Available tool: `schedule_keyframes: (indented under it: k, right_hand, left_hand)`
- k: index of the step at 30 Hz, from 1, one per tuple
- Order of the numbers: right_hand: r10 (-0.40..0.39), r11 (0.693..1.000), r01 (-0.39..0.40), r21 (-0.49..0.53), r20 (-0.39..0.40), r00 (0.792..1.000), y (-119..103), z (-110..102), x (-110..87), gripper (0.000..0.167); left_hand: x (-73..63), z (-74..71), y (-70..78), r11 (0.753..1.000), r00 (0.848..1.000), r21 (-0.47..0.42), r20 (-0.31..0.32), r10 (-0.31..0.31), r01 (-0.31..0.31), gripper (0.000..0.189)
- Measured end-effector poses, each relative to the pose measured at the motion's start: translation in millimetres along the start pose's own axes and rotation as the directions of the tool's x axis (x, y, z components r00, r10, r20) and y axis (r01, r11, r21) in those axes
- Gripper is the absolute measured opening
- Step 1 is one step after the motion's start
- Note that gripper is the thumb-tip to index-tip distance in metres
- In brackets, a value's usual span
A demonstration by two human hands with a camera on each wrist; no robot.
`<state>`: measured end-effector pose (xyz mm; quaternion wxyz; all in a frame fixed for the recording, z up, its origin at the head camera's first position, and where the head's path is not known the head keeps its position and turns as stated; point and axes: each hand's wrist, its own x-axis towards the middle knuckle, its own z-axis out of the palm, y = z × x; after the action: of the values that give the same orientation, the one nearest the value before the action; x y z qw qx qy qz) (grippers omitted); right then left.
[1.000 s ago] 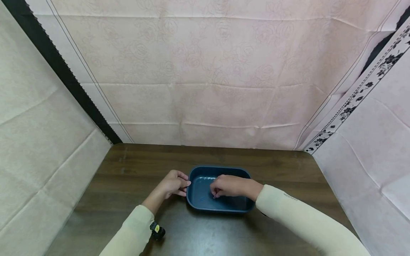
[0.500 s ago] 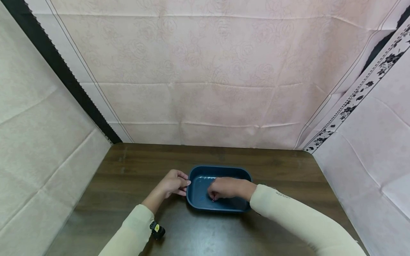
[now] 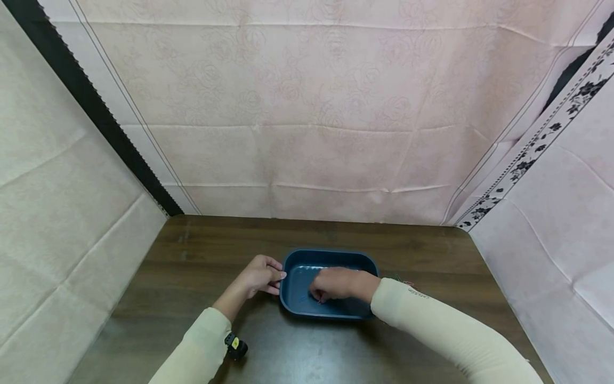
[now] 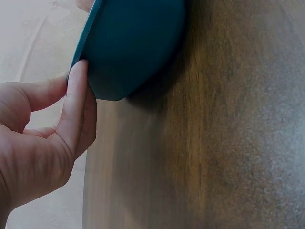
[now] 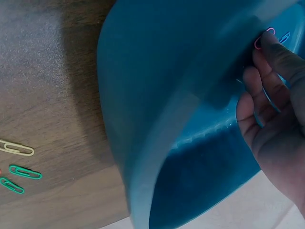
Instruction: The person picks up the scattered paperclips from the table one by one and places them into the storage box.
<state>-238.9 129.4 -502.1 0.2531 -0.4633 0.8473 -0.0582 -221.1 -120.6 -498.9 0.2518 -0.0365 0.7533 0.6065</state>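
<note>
A dark blue plastic tray [image 3: 298,280] with rounded corners rests on the wooden table. My left hand [image 3: 261,274] pinches its left rim between thumb and fingers, seen closer in the left wrist view. Inside the tray, my right hand [image 3: 340,284] reaches low over the floor. In the right wrist view its thumb and forefinger pinch a pink paper clip [image 5: 271,31]. A blue paper clip [image 5: 285,37] lies on the tray floor right beside the fingertips.
On the table to the tray's right lie a yellow paper clip [image 5: 19,149] and green paper clips [image 5: 26,172], with a red one at the frame edge. My right sleeve [image 3: 431,314] partly covers that area. Pale cloth [image 3: 312,160] hangs behind and at both sides.
My right hand has shifted slightly left and toward me inside the tray, still holding the pink paper clip. The left hand and tray have stayed in place.
</note>
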Motion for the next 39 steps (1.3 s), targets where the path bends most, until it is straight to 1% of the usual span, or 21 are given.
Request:
schedule_keyframes:
  k: [6, 21, 27, 33, 37, 39]
  right_hand:
    - [0.004, 1.0, -0.004, -0.027, -0.006, 1.0, -1.0, -0.2, -1.2, 0.008]
    - [-0.003, 1.0, 0.003, -0.018, -0.027, 1.0, 0.3, 0.8, -3.3, 0.008]
    - [-0.005, 0.999, 0.008, 0.047, -0.061, 0.998, 0.3, -1.4, -9.1, 0.005]
    - [0.019, 0.992, -0.006, 0.128, -0.104, 0.994, 1.7, -6.7, -20.5, 0.004]
    - [0.029, 0.988, -0.008, 0.154, -0.138, 0.99, 2.1, -11.4, -29.9, 0.006]
    - [0.032, 0.989, -0.008, 0.15, -0.155, 0.987, 2.6, -13.7, -34.8, 0.008]
  left_hand:
    - [-0.5, 0.4, 1.0, 1.0, 1.0, -0.001, -0.003, 0.002, -0.002, 0.025]
    - [0.8, -0.3, -0.4, 1.0, 1.0, -0.002, 0.0, 0.002, -0.002, 0.024]
    - [1.8, -0.4, -3.5, 1.0, 1.0, -0.006, -0.001, -0.002, 0.002, 0.024]
    - [1.7, 0.5, -4.5, 1.0, 1.0, -0.009, 0.001, 0.009, -0.009, 0.024]
    - [2.4, 0.5, -4.1, 1.0, 1.0, -0.005, -0.003, 0.01, -0.01, 0.024]
    - [3.0, 0.6, -3.8, 1.0, 1.0, -0.005, -0.006, 0.008, -0.008, 0.023]
